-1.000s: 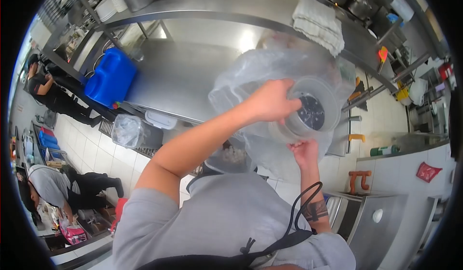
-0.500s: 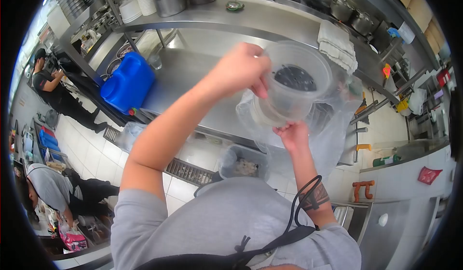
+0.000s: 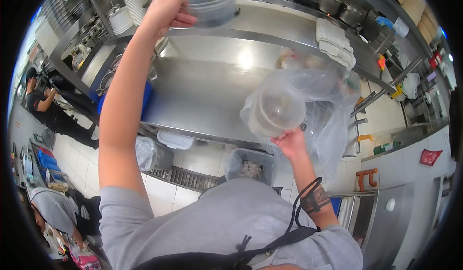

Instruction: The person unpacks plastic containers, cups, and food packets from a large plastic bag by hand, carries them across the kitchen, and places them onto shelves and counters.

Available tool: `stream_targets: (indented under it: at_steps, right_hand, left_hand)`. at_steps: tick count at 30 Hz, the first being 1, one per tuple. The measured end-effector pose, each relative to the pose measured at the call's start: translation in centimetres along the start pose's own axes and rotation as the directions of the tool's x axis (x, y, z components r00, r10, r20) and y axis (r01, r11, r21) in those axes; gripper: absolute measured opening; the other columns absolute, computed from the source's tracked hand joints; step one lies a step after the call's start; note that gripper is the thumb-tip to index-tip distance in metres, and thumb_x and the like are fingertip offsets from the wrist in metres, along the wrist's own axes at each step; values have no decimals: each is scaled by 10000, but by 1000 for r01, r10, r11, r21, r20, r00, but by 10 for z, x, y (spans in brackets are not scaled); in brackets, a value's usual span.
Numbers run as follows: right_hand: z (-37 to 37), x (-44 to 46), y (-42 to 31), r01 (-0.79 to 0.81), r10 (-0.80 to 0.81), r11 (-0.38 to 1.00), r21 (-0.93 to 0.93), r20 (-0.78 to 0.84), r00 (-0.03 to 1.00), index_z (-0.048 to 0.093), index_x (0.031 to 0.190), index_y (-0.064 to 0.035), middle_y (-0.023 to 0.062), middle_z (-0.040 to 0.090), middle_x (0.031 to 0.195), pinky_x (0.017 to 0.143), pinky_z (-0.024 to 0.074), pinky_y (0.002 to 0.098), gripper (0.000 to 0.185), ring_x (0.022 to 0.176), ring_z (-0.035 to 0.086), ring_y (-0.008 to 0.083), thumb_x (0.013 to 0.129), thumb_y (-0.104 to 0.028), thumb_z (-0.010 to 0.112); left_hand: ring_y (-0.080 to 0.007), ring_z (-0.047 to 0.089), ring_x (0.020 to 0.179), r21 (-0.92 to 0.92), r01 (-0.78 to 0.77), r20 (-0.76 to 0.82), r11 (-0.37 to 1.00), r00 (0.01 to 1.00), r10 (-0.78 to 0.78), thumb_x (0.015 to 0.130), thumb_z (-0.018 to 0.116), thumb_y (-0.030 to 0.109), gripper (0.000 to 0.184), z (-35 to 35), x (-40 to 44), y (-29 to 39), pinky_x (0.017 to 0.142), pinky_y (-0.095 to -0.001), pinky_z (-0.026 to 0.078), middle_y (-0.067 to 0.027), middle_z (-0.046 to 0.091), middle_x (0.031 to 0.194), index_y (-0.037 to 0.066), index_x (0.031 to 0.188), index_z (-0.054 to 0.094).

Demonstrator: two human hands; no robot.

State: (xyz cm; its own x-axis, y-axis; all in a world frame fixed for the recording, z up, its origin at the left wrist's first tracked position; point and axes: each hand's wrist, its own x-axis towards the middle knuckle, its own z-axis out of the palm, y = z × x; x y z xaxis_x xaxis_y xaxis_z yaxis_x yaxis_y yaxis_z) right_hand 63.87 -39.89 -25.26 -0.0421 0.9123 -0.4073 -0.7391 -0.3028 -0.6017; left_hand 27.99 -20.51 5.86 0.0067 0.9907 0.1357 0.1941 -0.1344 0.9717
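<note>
Tub (image 3: 212, 4) held up over the raised shelf (image 3: 270, 21), toward the far left, clear plastic, open top. Left hand (image 3: 168, 13) grips it at its left side, fingers closed on the wall; thumb placement can't be made out. Contents unclear through the plastic.

Second tub (image 3: 279, 108), also clear, above the right part of the steel table (image 3: 202, 87). Right hand (image 3: 292, 143) holds its lower edge, fingers curled against it; looks empty, but the cloudy wall makes that hard to confirm. Clear bag (image 3: 325, 125) lies loose behind and to the right of it.

White towel (image 3: 335, 43) folded on the shelf, draped over the near edge. White stack (image 3: 132, 2) at the shelf's left end. Pots (image 3: 330, 3) on the stove at the back right. Blue jug (image 3: 146, 99) on the table's left end, partly hidden by the left forearm. Under the table's near edge: bin (image 3: 231, 163) with pale lumps inside, plus lined bin (image 3: 166, 158) farther left.

Person in black (image 3: 43, 99) stands at far left; person in grey (image 3: 53, 205) bends over a counter below.
</note>
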Motion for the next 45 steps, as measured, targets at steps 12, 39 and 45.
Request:
stream_targets:
  at_steps: [12, 39, 45]
  right_hand:
    - [-32, -10, 19, 31, -31, 999, -22, -12, 999, 541, 1286, -30, 152, 645, 1118, 722, 539, 467, 402, 893, 655, 314, 1006, -304, 451]
    - [-37, -23, 51, 47, -33, 997, 69, -184, 982, 501, 1385, -49, 128, 597, 1310, 861, 574, 464, 428, 1145, 630, 285, 1038, -299, 482]
    - [-33, -15, 51, 43, -41, 997, 64, -40, 998, 528, 1317, -7, 163, 634, 1219, 814, 578, 471, 407, 1013, 672, 314, 1011, -266, 461]
  left_hand:
    - [-270, 730, 830, 95, 208, 25, 974, 977, -211, 997, 460, 192, 352, -10, 127, -59, 679, -366, 615, -238, 695, 1011, -92, 1162, 587]
    - [-375, 579, 1187, 810, -491, 557, -321, 470, 685, 886, 525, 69, 387, -96, 355, -77, 940, -469, 500, -181, 633, 1260, 77, 1267, 593]
    - [-280, 648, 1003, 895, -362, 415, -260, 464, 782, 925, 549, 83, 246, -83, 244, -43, 822, -381, 540, -114, 679, 1138, 97, 1145, 660]
